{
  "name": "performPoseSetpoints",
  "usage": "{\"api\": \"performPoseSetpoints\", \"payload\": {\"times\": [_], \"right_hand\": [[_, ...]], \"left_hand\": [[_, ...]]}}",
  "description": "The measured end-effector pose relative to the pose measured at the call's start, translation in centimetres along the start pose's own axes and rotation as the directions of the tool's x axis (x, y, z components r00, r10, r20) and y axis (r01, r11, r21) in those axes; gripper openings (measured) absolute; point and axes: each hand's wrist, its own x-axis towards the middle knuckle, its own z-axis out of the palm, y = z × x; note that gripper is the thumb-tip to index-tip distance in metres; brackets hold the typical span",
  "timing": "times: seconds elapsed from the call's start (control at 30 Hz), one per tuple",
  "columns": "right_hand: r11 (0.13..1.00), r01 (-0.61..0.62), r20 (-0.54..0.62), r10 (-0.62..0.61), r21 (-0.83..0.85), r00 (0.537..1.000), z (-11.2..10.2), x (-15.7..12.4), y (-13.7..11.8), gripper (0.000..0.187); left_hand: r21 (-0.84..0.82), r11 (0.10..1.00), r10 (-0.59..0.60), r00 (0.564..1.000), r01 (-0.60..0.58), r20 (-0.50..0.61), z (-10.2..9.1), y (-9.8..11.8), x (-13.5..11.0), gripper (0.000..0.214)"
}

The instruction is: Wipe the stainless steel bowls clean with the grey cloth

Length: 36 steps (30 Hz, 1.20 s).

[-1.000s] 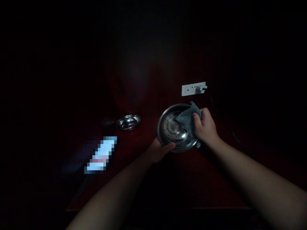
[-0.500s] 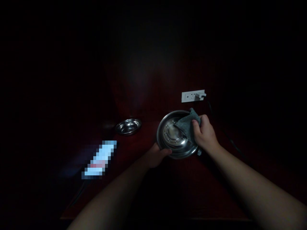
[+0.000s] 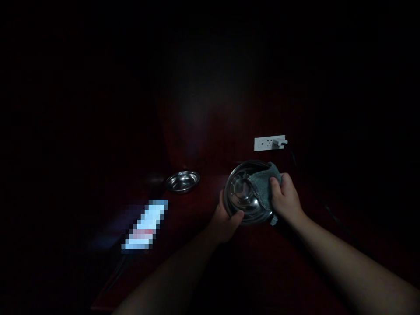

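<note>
A shiny metal bowl (image 3: pixel 241 188) is held up in front of me, tilted with its inside facing me. My left hand (image 3: pixel 227 222) grips its lower left rim, the thumb over the edge and the fingers behind. On the right side, my right hand (image 3: pixel 286 199) pinches a grey-green cloth (image 3: pixel 264 186) draped over the rim and partly into the bowl. One corner of the cloth hangs below the rim. Whether the right fingers also clasp the bowl's wall through the cloth is hidden.
A second, shallower metal bowl (image 3: pixel 183 181) rests on the dark red table (image 3: pixel 210 186), left of my hands. Nearer lies a bright, pixelated phone-like screen (image 3: pixel 146 225) with a cable. Behind, a white wall socket (image 3: pixel 264 143) holds a plug (image 3: pixel 280 142) with a dark cord. Surroundings are very dark.
The whole view has shifted, so things appear lower and slightly right. The held bowl has turned and tilted a little, and my left hand's fingers now show at its left side.
</note>
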Motion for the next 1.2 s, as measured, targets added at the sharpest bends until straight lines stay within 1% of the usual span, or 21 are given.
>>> {"api": "performPoseSetpoints", "payload": {"times": [0.07,0.17,0.23,0.3,0.4,0.5,0.57,0.63,0.7,0.8,0.9,1.03,1.1,1.2], "right_hand": [[0.999,0.019,-0.001,-0.019,-0.026,1.0,-0.1,-0.1,-0.2,0.022],[0.997,0.044,-0.006,-0.045,-0.062,0.999,-0.4,-0.1,-0.5,0.019],[0.994,0.062,0.004,-0.062,-0.087,0.998,-0.7,0.0,-0.6,0.017],[0.99,0.082,0.027,-0.08,-0.114,0.996,-1.0,0.3,-0.5,0.016],[0.983,0.113,0.082,-0.102,-0.144,0.991,-1.4,0.6,-0.4,0.017],[0.979,0.147,0.098,-0.134,-0.139,0.986,-1.5,0.8,-0.4,0.017],[0.98,0.156,0.083,-0.147,-0.12,0.986,-1.4,0.8,-0.3,0.017],[0.984,0.15,0.068,-0.143,-0.097,0.987,-1.1,0.7,-0.3,0.018],[0.99,0.122,0.043,-0.119,-0.071,0.992,-0.8,0.5,-0.2,0.019],[0.998,0.061,-0.024,-0.062,-0.017,0.998,-0.5,0.4,-0.1,0.022],[0.998,0.06,-0.049,-0.059,0.005,0.997,-0.4,0.3,0.0,0.023],[0.995,0.093,-0.026,-0.094,-0.023,0.995,-0.5,0.2,-0.2,0.021],[0.994,0.097,-0.013,-0.098,-0.044,0.995,-0.7,0.2,-0.3,0.02],[0.992,0.106,0.012,-0.106,-0.073,0.994,-0.9,0.3,-0.4,0.019]], "left_hand": [[-0.009,0.999,-0.031,0.999,0.031,0.004,0.1,-0.1,0.2,0.059],[-0.072,0.988,-0.135,0.991,0.136,0.018,0.1,-0.2,0.5,0.052],[-0.103,0.977,-0.183,0.983,0.185,0.029,0.0,-0.2,0.6,0.055],[-0.116,0.972,-0.198,0.979,0.203,0.051,-0.1,-0.1,0.7,0.063],[-0.12,0.973,-0.185,0.975,0.199,0.124,-0.5,0.0,0.7,0.068],[-0.048,0.989,-0.13,0.975,0.141,0.178,-0.9,0.0,0.5,0.065],[0.002,0.995,-0.096,0.981,0.097,0.171,-1.1,0.0,0.3,0.065],[0.014,0.997,-0.071,0.987,0.07,0.143,-1.1,0.1,0.2,0.069],[0.006,0.999,-0.046,0.993,0.046,0.108,-0.9,0.2,0.2,0.075],[0.003,1.0,-0.006,0.998,0.006,0.058,-0.6,0.2,0.2,0.082],[0.02,0.999,-0.037,0.999,0.037,0.019,-0.4,0.0,0.1,0.075],[0.028,0.992,-0.127,0.991,0.126,0.048,-0.5,-0.6,0.2,0.053],[0.009,0.989,-0.145,0.987,0.145,0.069,-0.6,-0.9,0.3,0.05],[-0.001,0.989,-0.15,0.985,0.151,0.08,-0.9,-1.3,0.4,0.054]]}}
